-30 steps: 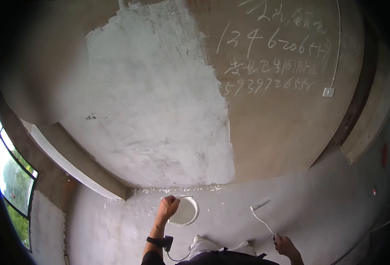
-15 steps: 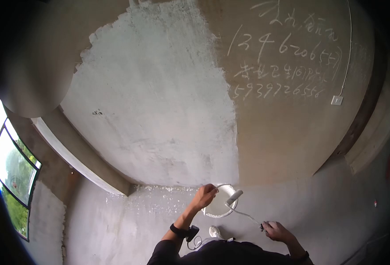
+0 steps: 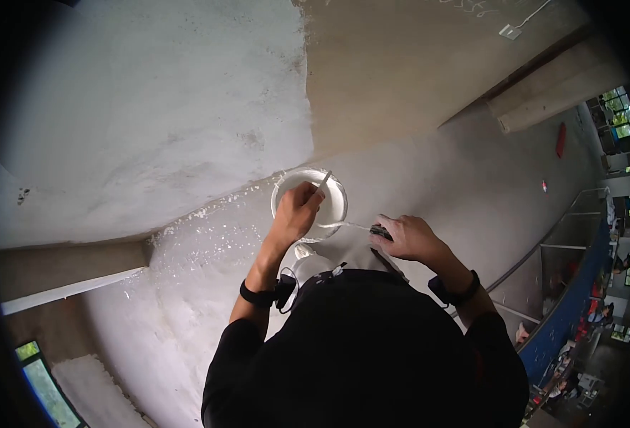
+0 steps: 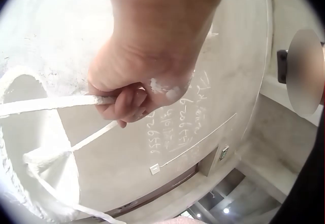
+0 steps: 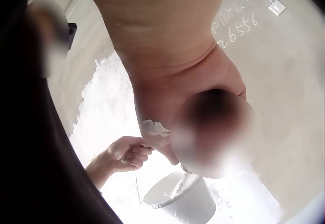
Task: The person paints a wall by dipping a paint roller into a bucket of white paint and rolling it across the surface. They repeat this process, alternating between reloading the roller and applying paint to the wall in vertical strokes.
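In the head view the left hand [image 3: 295, 213] is over the rim of a white bucket [image 3: 342, 202], its fingers curled round the bucket's handle [image 3: 325, 179]. The left wrist view shows that grip on the white-coated handle [image 4: 56, 104], with the roller [image 4: 48, 159] inside the bucket [image 4: 14, 173]. Right of the bucket, the right hand [image 3: 405, 238] holds the dark grip [image 3: 380, 231] of the roller, whose white rod [image 3: 345, 224] reaches over the rim. From the right wrist, the bucket [image 5: 195, 203] hangs below the left hand [image 5: 128, 154]; a blur covers part of the right hand [image 5: 167, 102].
Behind the bucket stands a wall, part white [image 3: 186, 85], part bare brown [image 3: 379, 71]. White spatters [image 3: 208, 210] dot the floor by its base. A blue panel [image 3: 564, 307] and people are at the far right, with a red object [image 3: 561, 140] on the floor.
The head view has tilted down and turned. The roller has gone from beside the bucket, across its top, to inside it. Both hands are closer together, the left still gripping the handle.
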Demonstrator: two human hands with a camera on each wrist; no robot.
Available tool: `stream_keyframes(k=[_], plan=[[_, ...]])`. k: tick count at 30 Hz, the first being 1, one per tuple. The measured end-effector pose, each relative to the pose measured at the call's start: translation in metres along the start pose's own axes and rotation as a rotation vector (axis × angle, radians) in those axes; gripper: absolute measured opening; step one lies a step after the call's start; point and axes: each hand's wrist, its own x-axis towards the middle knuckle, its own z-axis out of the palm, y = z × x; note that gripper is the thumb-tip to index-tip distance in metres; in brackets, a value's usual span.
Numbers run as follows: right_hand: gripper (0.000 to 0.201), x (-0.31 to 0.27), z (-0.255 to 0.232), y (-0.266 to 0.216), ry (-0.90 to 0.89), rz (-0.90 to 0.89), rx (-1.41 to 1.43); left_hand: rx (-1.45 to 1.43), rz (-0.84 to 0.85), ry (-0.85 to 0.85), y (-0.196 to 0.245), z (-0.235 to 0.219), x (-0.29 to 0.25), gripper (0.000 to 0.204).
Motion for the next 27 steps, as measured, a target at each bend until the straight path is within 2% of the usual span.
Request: stream_keyframes(k=[1, 6, 8, 10, 12, 16, 18, 19, 20, 24, 27], plan=[[0.037, 0.005, 0.001, -0.005, -0.02, 0.024, 0.001, -0.017, -0.016, -0.021, -0.003, -0.001, 0.001, 0.025], [0.031, 0.034, 0.01, -0.016, 0.011, -0.074, -0.114, 0.034, 0.003, 0.004, -0.009, -0.011, 0.011, 0.027], [0.03, 0.04, 0.012, -0.019, 0.043, -0.048, -0.147, 0.006, 0.017, -0.019, -0.009, -0.01, 0.012, 0.025], [0.031, 0.046, 0.015, -0.016, 0.094, -0.138, -0.189, -0.012, -0.08, -0.006, -0.006, -0.011, 0.011, 0.024], [0.032, 0.05, 0.014, -0.009, 0.09, -0.175, -0.187, -0.022, -0.098, 0.003, 0.0, -0.008, 0.009, 0.024], [0.034, 0.057, 0.014, 0.007, 0.118, -0.293, -0.263, 0.006, -0.163, 0.053, 0.007, 0.005, 0.011, 0.025], [0.034, 0.06, 0.01, 0.014, 0.12, -0.33, -0.226, 0.054, -0.125, 0.101, 0.011, 0.006, 0.008, 0.024], [0.036, 0.062, 0.008, 0.015, 0.13, -0.341, -0.208, 0.146, -0.033, 0.132, 0.016, 0.007, 0.006, 0.025], [0.035, 0.063, 0.006, 0.013, 0.096, -0.325, -0.217, 0.177, -0.016, 0.149, 0.019, 0.007, 0.001, 0.026], [0.033, 0.074, 0.006, 0.026, 0.076, -0.403, -0.25, 0.238, -0.111, 0.258, 0.016, 0.007, 0.001, 0.027], [0.031, 0.075, 0.002, 0.028, 0.129, -0.466, -0.244, 0.269, -0.091, 0.288, 0.016, 0.007, -0.001, 0.026]])
